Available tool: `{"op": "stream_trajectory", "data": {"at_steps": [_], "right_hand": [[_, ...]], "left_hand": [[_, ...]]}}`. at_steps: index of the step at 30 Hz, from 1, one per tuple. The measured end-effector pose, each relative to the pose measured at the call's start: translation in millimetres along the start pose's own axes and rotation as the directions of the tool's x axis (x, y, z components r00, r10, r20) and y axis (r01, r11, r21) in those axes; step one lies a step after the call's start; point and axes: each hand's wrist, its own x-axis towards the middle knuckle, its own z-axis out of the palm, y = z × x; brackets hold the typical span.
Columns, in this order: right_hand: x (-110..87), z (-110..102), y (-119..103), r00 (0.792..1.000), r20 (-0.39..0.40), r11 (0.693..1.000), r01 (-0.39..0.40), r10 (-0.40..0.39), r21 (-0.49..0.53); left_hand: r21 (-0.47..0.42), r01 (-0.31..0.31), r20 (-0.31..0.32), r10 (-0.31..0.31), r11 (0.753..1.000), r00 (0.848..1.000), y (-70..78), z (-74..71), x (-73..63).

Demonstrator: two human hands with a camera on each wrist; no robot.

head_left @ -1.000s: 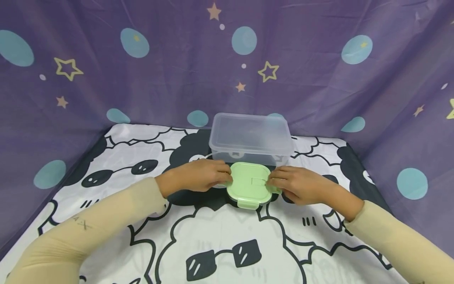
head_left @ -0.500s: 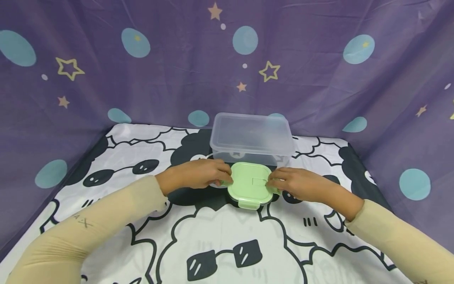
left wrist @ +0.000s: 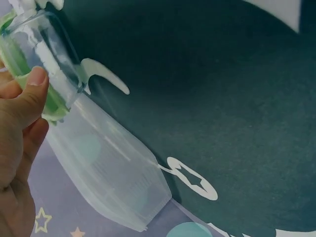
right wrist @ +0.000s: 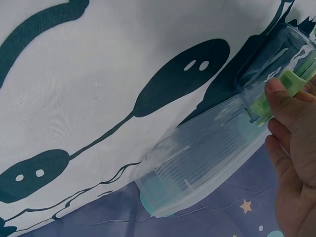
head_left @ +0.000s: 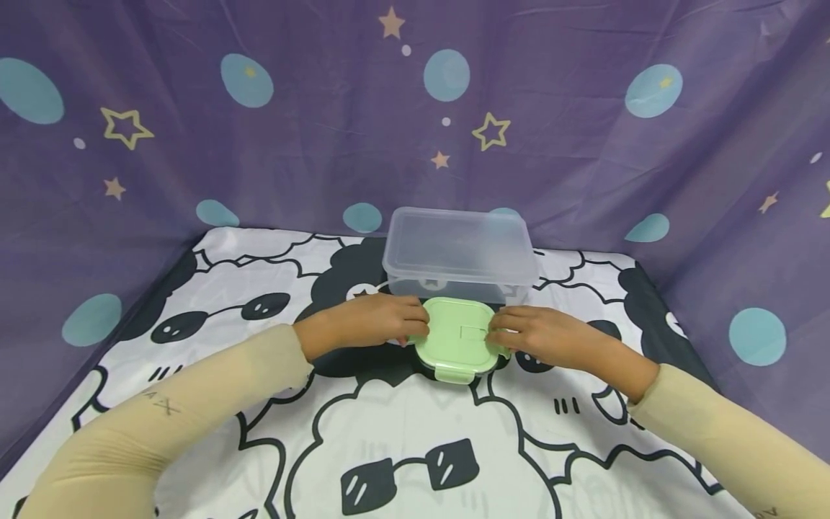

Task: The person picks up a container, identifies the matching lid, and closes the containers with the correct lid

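Note:
A clear food container with a light green clip-on lid [head_left: 456,331] sits on the cloth between the two hands. My left hand [head_left: 382,319] is at its left side, fingertips over the lid edge. In the left wrist view, its thumb lies against the green side clip [left wrist: 55,106], beside the clear wall [left wrist: 59,54]. My right hand [head_left: 547,335] holds the opposite side with fingers on the lid. There, in the right wrist view, the thumb is on a green clip [right wrist: 292,81] that stands out from the wall. The front clip [head_left: 454,374] hangs against the front side.
A larger clear plastic box with a translucent lid [head_left: 459,245] stands right behind the food container. A black and white cartoon cloth [head_left: 408,411] covers the table. Behind it hangs a purple curtain [head_left: 311,144] with stars and blue ovals.
My left hand has shifted slightly right, closer against the lid's edge. The right hand's fingers have moved only slightly at its clip. The food container stays in place.

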Motion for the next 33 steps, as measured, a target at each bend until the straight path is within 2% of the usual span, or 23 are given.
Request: {"op": "stream_trajectory", "data": {"at_steps": [4, 10, 15, 19, 23, 27, 30, 33], "right_hand": [[0.6, 0.8, 0.9, 1.0, -0.007, 1.0, 0.014, -0.014, -0.014], [-1.8, 2.9, 2.5, 0.999, -0.03, 0.999, 0.035, -0.035, 0.003], [-0.9, 5.0, 6.1, 0.996, -0.073, 0.998, 0.06, -0.057, 0.036], [2.4, 5.0, 8.3, 0.994, -0.075, 0.996, 0.083, -0.081, 0.03], [5.1, 4.2, 10.9, 0.992, -0.049, 0.993, 0.115, -0.116, -0.038], [9.1, 5.1, 13.3, 0.99, -0.031, 0.987, 0.138, -0.141, -0.077], [13.0, 7.1, 13.2, 0.987, -0.031, 0.984, 0.155, -0.158, -0.088], [15.0, 8.1, 12.5, 0.984, -0.036, 0.979, 0.169, -0.174, -0.112]], "left_hand": [[0.084, -0.054, -0.023, 0.056, 0.995, 0.998, 0.3, 5.7, -0.7], [0.163, -0.099, -0.032, 0.105, 0.982, 0.994, -0.5, 9.5, -0.5], [0.181, -0.112, -0.062, 0.125, 0.977, 0.99, -3.8, 15.3, -1.8], [0.178, -0.125, -0.096, 0.144, 0.976, 0.985, -6.2, 18.2, -4.0], [0.235, -0.176, -0.109, 0.206, 0.956, 0.972, -9.1, 21.1, -5.9], [0.32, -0.22, -0.114, 0.268, 0.922, 0.957, -11.9, 22.2, -5.7], [0.34, -0.234, -0.116, 0.287, 0.911, 0.951, -13.1, 21.4, -5.1], [0.34, -0.238, -0.099, 0.286, 0.91, 0.953, -12.9, 19.8, -3.6]]}}
